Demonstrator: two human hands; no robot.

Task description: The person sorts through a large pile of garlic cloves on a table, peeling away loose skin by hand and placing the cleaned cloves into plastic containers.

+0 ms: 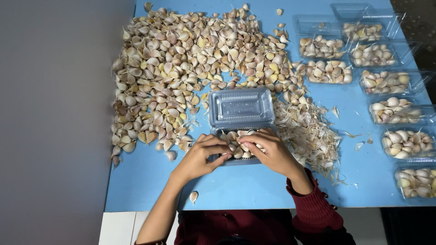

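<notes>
A clear plastic clamshell box (241, 108) lies open on the blue table (145, 181), its lid flipped back and its tray half full of garlic cloves (237, 137). My left hand (203, 155) rests on the tray's left edge, fingers curled down onto the cloves. My right hand (270, 151) lies over the tray's right side, its fingertips pressing on cloves in the middle. Both hands touch the cloves; whether either pinches one is hidden by the fingers.
A big heap of loose garlic cloves (190, 63) covers the table's far left and middle. A pile of papery skins (309, 131) lies right of the box. Several filled clear boxes (395, 111) line the right edge. One stray clove (193, 197) sits near the front edge.
</notes>
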